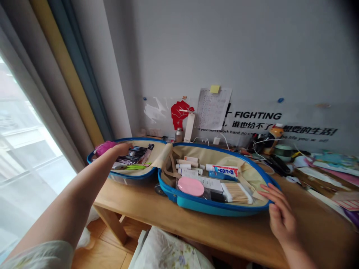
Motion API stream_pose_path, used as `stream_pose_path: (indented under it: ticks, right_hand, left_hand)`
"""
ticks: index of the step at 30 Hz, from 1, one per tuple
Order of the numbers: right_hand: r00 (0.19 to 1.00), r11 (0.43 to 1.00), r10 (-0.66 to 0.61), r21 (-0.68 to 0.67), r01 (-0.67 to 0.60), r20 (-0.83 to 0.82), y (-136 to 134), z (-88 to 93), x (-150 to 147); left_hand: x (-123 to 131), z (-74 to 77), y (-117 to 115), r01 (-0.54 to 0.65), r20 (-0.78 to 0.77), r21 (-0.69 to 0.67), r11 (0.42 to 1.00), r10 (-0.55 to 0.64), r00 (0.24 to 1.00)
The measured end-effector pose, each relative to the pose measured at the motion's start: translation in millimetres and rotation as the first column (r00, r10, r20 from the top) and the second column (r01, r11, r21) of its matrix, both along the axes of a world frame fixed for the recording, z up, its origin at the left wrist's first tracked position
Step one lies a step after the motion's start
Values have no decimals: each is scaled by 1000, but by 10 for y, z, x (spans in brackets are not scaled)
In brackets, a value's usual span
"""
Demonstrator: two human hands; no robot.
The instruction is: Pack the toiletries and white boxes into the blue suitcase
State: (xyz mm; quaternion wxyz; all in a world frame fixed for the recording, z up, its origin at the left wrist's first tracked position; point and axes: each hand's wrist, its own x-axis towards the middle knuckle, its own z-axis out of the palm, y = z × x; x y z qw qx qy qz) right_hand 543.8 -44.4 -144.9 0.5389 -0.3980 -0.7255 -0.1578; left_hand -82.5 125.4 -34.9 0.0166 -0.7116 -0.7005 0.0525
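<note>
A blue suitcase lies spread in two halves on the wooden desk. My left hand reaches into its left half, beside a magenta mesh bath puff and dark slim packets; its fingers are small and mostly hidden. Bright green strips lie near it. My right hand rests with outstretched fingers on the right half's rim, holding nothing. That half contains a toothpaste box, a pink oval item, a pack of cotton swabs, white tubes and small boxes.
Along the wall stand a glass jar, a white upright device and a white charger with cables. Papers and clutter cover the desk's right side. A floral cloth is below the desk's front edge, and curtains hang left.
</note>
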Motion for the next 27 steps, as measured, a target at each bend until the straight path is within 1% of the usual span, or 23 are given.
stream_pose_path:
  ticks: [2,5,11,15,17,19,21,23,25,27]
  right_hand:
    - [1000,1000,-11,-5,11,-7,2,3,-1]
    - [999,999,-22,-23,22,-28,1,4,-5]
    - [1000,1000,-3,-3,3,-26,1,12,-20]
    - [1000,1000,-6,3,6,13,-2,23,-18]
    - [1000,1000,-6,8,6,13,-4,27,-17]
    - [1000,1000,0,16,0,7,-2,28,-16]
    - [1000,1000,10,20,-10,-1,3,26,-16]
    - [1000,1000,13,20,-13,-11,9,19,-17]
    - [1000,1000,11,21,-11,-16,12,11,-20]
    - [1000,1000,9,16,-8,-20,10,5,-23]
  left_hand:
    - [-96,-118,-56,-28,-68,-39,999,26,997]
    - [-148,-211,-69,-48,-142,-60,997,39,989]
    - [-118,-235,-1,-51,-211,-62,997,37,977]
    - [-66,-202,-43,-55,-219,-24,998,48,975]
    - [-36,-150,-85,-48,-207,20,999,51,977]
    - [10,-62,-113,-34,-185,77,996,48,982]
    - [95,63,-109,-9,-156,144,990,32,987]
    - [245,208,-71,23,-130,215,976,5,991]
    - [476,346,-19,88,-90,300,950,-63,994]
    - [790,447,20,206,-29,388,898,-212,977]
